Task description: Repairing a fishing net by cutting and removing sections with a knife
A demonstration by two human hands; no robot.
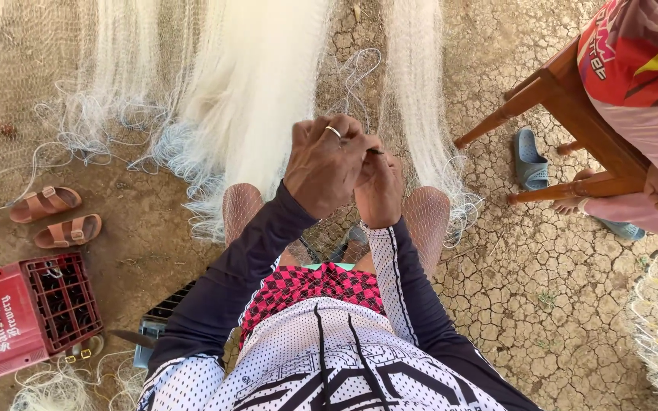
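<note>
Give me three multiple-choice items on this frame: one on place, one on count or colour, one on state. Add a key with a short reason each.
1. Where does the pair of brown sandals lie?
A. On the cracked ground left of the person's knees
B. On the wooden stool
C. In the red crate

2. How many rings show on the left hand?
A. None
B. One
C. Three

3. How do the two hands stand?
A. Far apart, open
B. One resting on a knee
C. Together, fingers pinched on the white net

Key: 1 A, the sandals sit on bare earth above the red crate. 2 B, a single pale band shows on one finger. 3 C, the right hand meets the left, with a thin dark tool between them.
</note>
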